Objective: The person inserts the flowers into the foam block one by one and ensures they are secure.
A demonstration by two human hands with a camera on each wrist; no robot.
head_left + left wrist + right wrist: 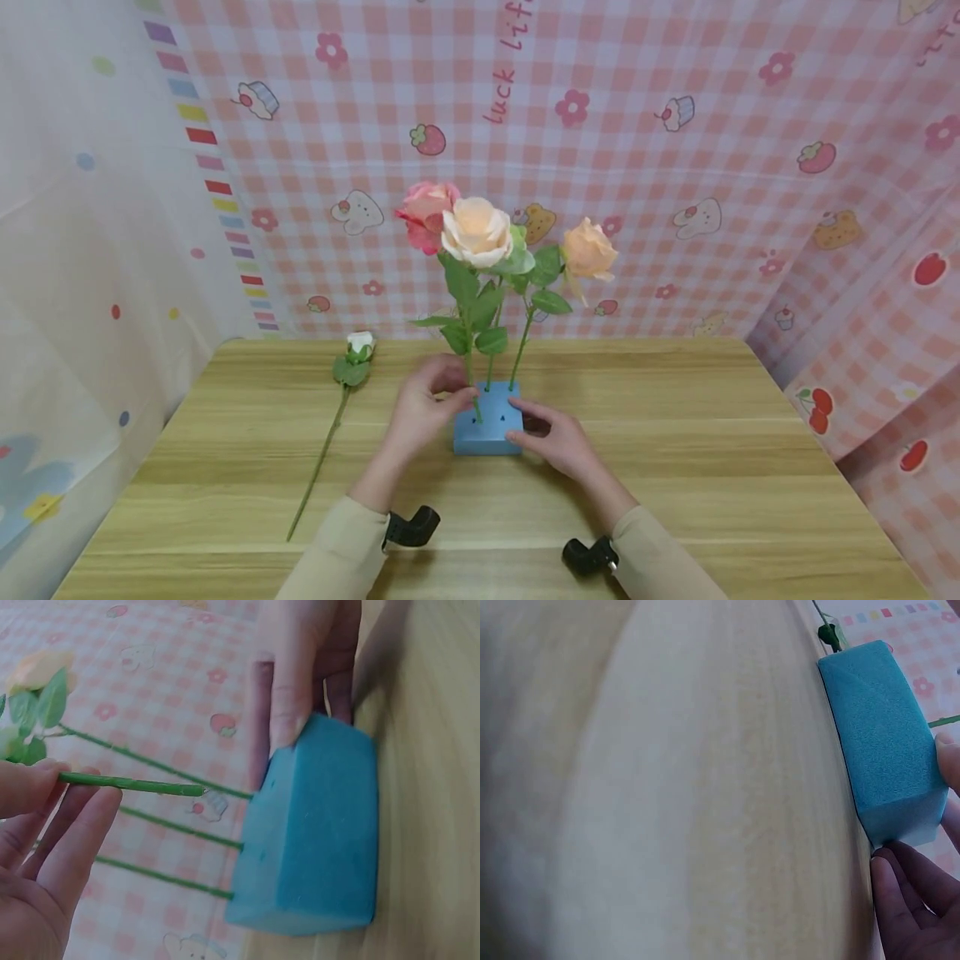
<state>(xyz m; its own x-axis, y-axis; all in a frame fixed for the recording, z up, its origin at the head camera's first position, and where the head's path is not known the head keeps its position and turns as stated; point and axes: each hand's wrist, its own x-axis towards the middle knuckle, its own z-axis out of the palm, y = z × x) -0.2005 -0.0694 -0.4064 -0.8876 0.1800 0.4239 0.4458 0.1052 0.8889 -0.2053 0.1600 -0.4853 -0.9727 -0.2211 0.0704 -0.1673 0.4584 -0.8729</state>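
My left hand (pixel 429 402) pinches the green stem (pixel 139 784) of a cream rose (pixel 477 232) near its lower end. In the left wrist view the cut tip points at the top of a blue foam block (pixel 489 435) and stands apart from it. My right hand (pixel 552 435) grips the block's right side, thumb at the front corner, fingers behind. Three stems stand in the block's far part. A pink rose (pixel 427 215) and a peach rose (pixel 590 250) rise there; a pale green bloom (pixel 517 250) is partly hidden behind the cream rose.
A white rose (pixel 361 343) with a long stem lies on the wooden table (pixel 675 467) to the left. Small holes show in the block's top. A checked cloth (pixel 660 167) hangs behind the table. Black wrist cameras sit at both cuffs.
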